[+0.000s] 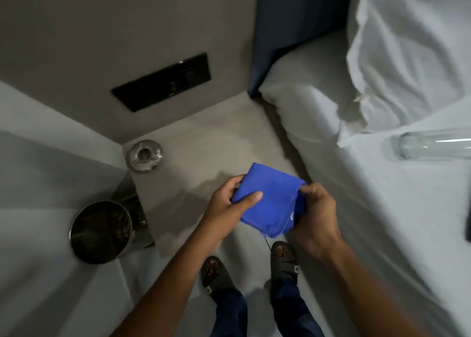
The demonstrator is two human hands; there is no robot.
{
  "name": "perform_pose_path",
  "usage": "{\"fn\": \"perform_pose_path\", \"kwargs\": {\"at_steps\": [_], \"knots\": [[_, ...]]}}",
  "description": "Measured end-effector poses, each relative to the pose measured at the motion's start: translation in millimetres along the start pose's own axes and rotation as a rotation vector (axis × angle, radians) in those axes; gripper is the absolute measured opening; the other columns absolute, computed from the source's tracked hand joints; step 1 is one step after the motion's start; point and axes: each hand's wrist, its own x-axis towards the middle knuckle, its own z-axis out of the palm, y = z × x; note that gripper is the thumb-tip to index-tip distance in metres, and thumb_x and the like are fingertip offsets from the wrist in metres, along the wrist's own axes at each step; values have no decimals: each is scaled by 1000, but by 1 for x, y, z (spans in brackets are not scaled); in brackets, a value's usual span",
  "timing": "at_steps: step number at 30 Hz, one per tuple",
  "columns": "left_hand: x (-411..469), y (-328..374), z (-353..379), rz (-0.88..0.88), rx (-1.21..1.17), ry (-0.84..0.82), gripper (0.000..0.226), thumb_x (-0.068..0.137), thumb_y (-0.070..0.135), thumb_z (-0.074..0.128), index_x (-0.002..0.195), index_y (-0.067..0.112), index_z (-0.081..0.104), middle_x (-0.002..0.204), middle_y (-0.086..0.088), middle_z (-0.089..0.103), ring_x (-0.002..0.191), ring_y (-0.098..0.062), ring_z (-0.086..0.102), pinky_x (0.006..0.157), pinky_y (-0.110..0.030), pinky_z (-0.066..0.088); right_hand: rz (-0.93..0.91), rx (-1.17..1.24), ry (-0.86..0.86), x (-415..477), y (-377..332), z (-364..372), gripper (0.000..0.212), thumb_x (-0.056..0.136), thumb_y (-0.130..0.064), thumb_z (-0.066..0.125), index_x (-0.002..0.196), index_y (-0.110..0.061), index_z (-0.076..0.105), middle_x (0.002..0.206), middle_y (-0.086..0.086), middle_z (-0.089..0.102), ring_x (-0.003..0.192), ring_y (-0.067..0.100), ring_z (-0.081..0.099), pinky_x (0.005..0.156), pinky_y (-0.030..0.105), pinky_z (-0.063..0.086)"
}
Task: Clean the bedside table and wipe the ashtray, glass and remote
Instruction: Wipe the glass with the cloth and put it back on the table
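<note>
A folded blue cloth (267,199) is held over the front of the grey bedside table (211,143). My left hand (229,204) grips its left edge, thumb on top. My right hand (312,214) pinches its right edge. A round metal ashtray (145,155) stands at the table's back left corner, apart from both hands. A clear glass (430,145) lies on its side on the white bed at the right. A dark object (468,224), cut off by the frame's right edge, lies on the bed; I cannot tell what it is.
A shiny metal bin (102,231) stands on the floor left of the table. A black switch panel (161,82) is set in the wall behind. The bed (369,196) with a white pillow (407,56) borders the table's right side. My sandalled feet (249,268) are below.
</note>
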Motion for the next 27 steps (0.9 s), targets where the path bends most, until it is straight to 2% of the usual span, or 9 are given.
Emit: {"fn": "perform_pose_path", "kwargs": {"at_steps": [4, 8, 12, 14, 17, 19, 22, 24, 27], "knots": [[9, 15, 72, 100, 112, 70, 46, 71, 35, 77, 114, 28, 63, 109, 5, 73, 99, -13, 70, 89, -38, 57, -130, -124, -100, -31, -45, -40, 34, 85, -16, 64, 114, 1, 63, 111, 22, 69, 96, 42, 64, 84, 53, 50], [21, 35, 144, 155, 218, -36, 42, 71, 44, 76, 109, 31, 65, 106, 8, 73, 99, -11, 70, 90, -41, 57, -289, -167, 147, -55, -86, -85, 30, 81, -4, 71, 111, -8, 67, 103, 10, 76, 92, 26, 74, 74, 37, 60], [37, 62, 220, 235, 424, -20, 29, 87, 40, 65, 113, 27, 66, 103, 4, 72, 93, -11, 68, 88, -30, 54, -361, -130, 359, -76, -130, -138, 25, 75, -4, 77, 96, -14, 71, 92, 7, 77, 82, 25, 74, 61, 31, 57], [50, 74, 256, 404, 639, 15, 27, 92, 34, 59, 117, 24, 65, 108, 3, 70, 99, -14, 65, 91, -31, 51, -392, -98, 453, -85, -145, -164, 24, 73, -3, 77, 92, -15, 69, 90, 5, 75, 73, 21, 70, 49, 22, 50], [77, 86, 303, 674, 1015, -68, 38, 95, 28, 55, 132, 19, 55, 135, -1, 59, 126, -21, 51, 104, -36, 42, -405, -57, 516, -91, -156, -191, 28, 74, -4, 76, 96, -17, 66, 92, 2, 71, 73, 17, 67, 48, 20, 47], [99, 87, 330, 741, 1228, -159, 56, 93, 30, 60, 144, 16, 41, 150, -10, 44, 138, -27, 39, 112, -39, 33, -417, -35, 529, -92, -159, -205, 27, 75, -4, 75, 96, -19, 66, 93, 1, 70, 76, 17, 66, 52, 22, 47], [123, 88, 348, 704, 1436, -181, 80, 87, 33, 67, 152, 20, 22, 145, -13, 43, 132, -32, 43, 108, -40, 34, -427, -54, 556, -91, -157, -218, 26, 77, -6, 74, 97, -19, 65, 95, 3, 70, 77, 19, 64, 55, 25, 46], [125, 88, 347, 641, 1381, -151, 81, 85, 31, 68, 151, 18, 23, 141, -12, 46, 129, -31, 46, 104, -39, 37, -436, -91, 566, -89, -155, -221, 27, 78, -8, 72, 101, -20, 65, 99, 4, 70, 82, 22, 65, 60, 32, 48], [102, 88, 329, 350, 842, -112, 82, 78, 34, 76, 146, 20, 33, 142, -5, 50, 127, -22, 51, 103, -35, 44, -478, -194, 570, -85, -149, -215, 23, 82, -11, 67, 95, -29, 62, 97, 1, 69, 94, 29, 65, 73, 43, 51]]}}
